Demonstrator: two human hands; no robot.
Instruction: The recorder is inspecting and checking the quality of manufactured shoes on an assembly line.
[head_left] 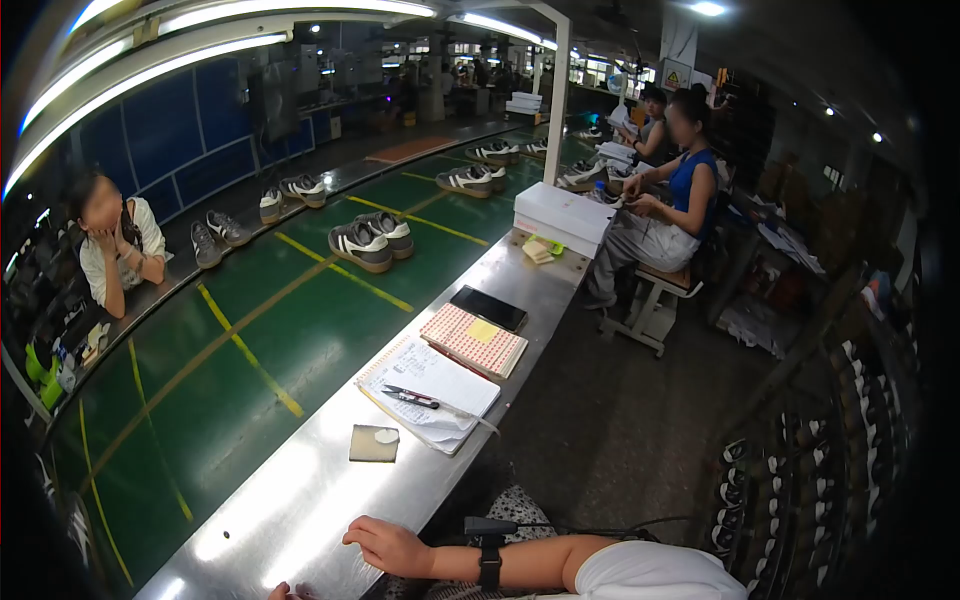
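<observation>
My right hand (392, 548) hovers over or rests on the near end of the metal table (300, 510), its fingers loosely bent and apart with nothing in them. Only the fingertips of my left hand (290, 592) show at the lower edge, slightly apart; no held thing is visible. Nearest to my right hand is a small beige square pad (372, 446) with a white patch. Beyond it lies an open notebook (420, 385) with handwriting, and thread snips (410, 397) rest on its page. A patterned notebook (470, 345) with a yellow sticky note and a black phone (489, 308) lie farther along.
A green conveyor belt (250, 330) with yellow lines carries pairs of grey shoes (370, 240). A white shoebox (562, 216) stands at the table's far end. One person (115, 240) leans at the belt's far side; others sit at right. Shoe racks (800, 480) stand at lower right.
</observation>
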